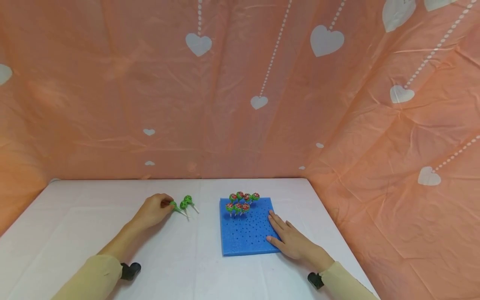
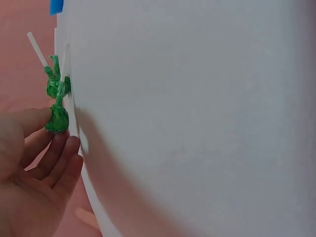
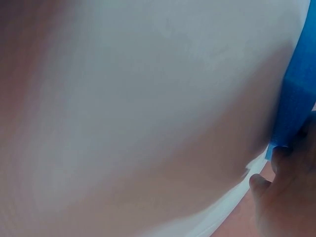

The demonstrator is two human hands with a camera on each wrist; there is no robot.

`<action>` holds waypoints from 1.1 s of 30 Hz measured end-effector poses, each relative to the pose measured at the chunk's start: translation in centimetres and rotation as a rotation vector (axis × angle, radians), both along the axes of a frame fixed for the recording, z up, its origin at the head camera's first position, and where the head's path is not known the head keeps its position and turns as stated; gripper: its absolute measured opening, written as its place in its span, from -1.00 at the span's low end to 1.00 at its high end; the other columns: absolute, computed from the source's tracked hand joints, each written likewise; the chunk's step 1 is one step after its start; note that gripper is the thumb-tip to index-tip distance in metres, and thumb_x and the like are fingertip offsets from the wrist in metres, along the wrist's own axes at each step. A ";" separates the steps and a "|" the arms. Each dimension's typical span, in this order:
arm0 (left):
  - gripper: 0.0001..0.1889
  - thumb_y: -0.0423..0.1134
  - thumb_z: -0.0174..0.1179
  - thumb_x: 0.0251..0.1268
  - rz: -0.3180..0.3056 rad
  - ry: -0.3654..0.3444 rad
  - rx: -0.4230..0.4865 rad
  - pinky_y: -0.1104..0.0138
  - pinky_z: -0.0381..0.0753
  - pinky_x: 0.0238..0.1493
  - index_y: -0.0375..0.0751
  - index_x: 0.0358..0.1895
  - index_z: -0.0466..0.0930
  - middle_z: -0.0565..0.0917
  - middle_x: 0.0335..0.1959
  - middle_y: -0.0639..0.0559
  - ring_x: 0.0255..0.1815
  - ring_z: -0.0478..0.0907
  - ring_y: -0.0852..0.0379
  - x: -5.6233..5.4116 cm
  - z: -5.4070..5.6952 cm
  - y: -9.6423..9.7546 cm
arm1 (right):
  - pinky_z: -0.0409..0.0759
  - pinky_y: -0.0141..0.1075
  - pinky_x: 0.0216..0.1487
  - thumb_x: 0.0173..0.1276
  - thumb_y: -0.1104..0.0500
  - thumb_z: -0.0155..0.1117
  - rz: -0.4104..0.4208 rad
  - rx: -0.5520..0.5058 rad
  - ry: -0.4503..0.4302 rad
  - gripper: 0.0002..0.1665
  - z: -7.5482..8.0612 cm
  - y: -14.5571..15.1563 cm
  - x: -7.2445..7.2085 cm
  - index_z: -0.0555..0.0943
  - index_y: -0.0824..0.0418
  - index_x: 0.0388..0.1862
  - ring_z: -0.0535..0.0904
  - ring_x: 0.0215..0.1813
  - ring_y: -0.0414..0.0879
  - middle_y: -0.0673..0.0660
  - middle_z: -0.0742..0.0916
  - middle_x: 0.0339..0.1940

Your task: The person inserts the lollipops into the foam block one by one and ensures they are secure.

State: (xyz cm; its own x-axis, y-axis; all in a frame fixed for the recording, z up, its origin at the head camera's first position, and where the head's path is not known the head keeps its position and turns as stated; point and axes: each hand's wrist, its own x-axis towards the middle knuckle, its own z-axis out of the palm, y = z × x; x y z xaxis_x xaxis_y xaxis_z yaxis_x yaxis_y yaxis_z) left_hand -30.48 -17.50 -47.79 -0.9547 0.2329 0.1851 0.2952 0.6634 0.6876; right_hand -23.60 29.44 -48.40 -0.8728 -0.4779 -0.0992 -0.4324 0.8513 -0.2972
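Observation:
At the left of the head view my left hand [image 1: 154, 210] pinches the head of a green-wrapped lollipop [image 1: 176, 207] between thumb and fingers. Its white stick points away from the palm, as the left wrist view shows for this lollipop [image 2: 58, 119]. Just beyond it lie other green lollipops [image 1: 188, 200] on the table. My right hand [image 1: 294, 241] rests with spread, straight fingers on the right edge of a blue foam board [image 1: 247, 237] full of small holes. Several red-and-green lollipops [image 1: 238, 207] stand upright in two rows toward the board's back left.
The table has a white cover [image 1: 180, 258]. An orange sheet with white hearts [image 1: 225, 137] hangs behind it and along the right side. Dark wrist straps [image 1: 130, 271] sit at both sleeve cuffs.

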 end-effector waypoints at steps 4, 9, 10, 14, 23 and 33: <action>-0.72 -0.34 0.27 0.43 0.011 -0.003 0.034 -0.02 0.72 -0.03 -0.51 0.04 0.65 0.72 -0.09 -0.31 -0.08 0.70 -0.21 0.4 0.2 -0.1 | 0.05 0.27 0.61 0.69 -0.26 -0.11 -0.004 -0.004 -0.008 -0.07 0.0 0.0 0.0 -0.01 0.34 0.70 0.04 0.69 0.20 0.26 0.04 0.74; -0.68 -0.34 0.25 0.46 0.014 -0.023 0.080 0.04 0.75 -0.03 -0.51 0.13 0.61 0.67 0.03 -0.36 0.01 0.71 -0.25 0.8 0.5 -0.1 | 0.04 0.27 0.61 0.69 -0.25 -0.11 -0.006 0.000 -0.014 -0.07 0.1 0.0 0.0 -0.02 0.34 0.70 0.03 0.69 0.21 0.26 0.03 0.74; -0.68 -0.35 0.26 0.46 0.019 -0.023 0.094 0.08 0.75 -0.04 -0.50 0.14 0.61 0.66 0.04 -0.36 0.02 0.71 -0.24 0.9 0.6 -0.1 | 0.04 0.28 0.61 0.69 -0.25 -0.11 -0.006 -0.001 -0.015 -0.07 0.1 0.0 0.0 -0.02 0.34 0.70 0.03 0.70 0.21 0.27 0.03 0.74; -0.68 -0.37 0.27 0.45 0.022 0.000 0.140 0.19 0.77 -0.11 -0.49 0.15 0.60 0.64 0.06 -0.35 0.02 0.72 -0.24 1.4 1.1 0.1 | 0.03 0.27 0.61 0.69 -0.24 -0.10 -0.005 -0.003 -0.020 -0.07 0.2 -0.1 0.1 -0.02 0.34 0.70 0.02 0.70 0.21 0.27 0.03 0.74; -0.67 -0.33 0.35 0.42 0.046 0.055 0.187 0.12 0.75 0.01 -0.42 0.16 0.64 0.62 0.06 -0.27 0.01 0.72 -0.20 2.4 2.5 0.9 | 0.03 0.27 0.61 0.69 -0.26 -0.11 -0.010 0.001 -0.021 -0.07 0.2 -0.1 0.1 -0.03 0.33 0.70 0.02 0.70 0.20 0.26 0.03 0.74; -0.66 -0.41 0.41 0.32 0.051 0.117 0.284 0.50 0.68 -0.08 -0.40 0.13 0.66 0.62 0.05 -0.26 -0.01 0.72 -0.18 3.1 3.8 2.7 | 0.02 0.27 0.62 0.69 -0.25 -0.11 -0.012 -0.003 -0.023 -0.06 0.3 -0.2 0.2 -0.03 0.34 0.70 0.01 0.70 0.20 0.26 0.03 0.74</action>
State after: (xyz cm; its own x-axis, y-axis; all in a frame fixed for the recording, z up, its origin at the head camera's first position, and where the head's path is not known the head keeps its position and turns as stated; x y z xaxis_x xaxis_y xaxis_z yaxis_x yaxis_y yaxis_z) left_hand -27.42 -14.79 -43.98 -0.9324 0.1084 0.3449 0.3541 0.4658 0.8110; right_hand -23.44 29.26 -48.10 -0.8761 -0.4675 -0.1182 -0.4148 0.8556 -0.3096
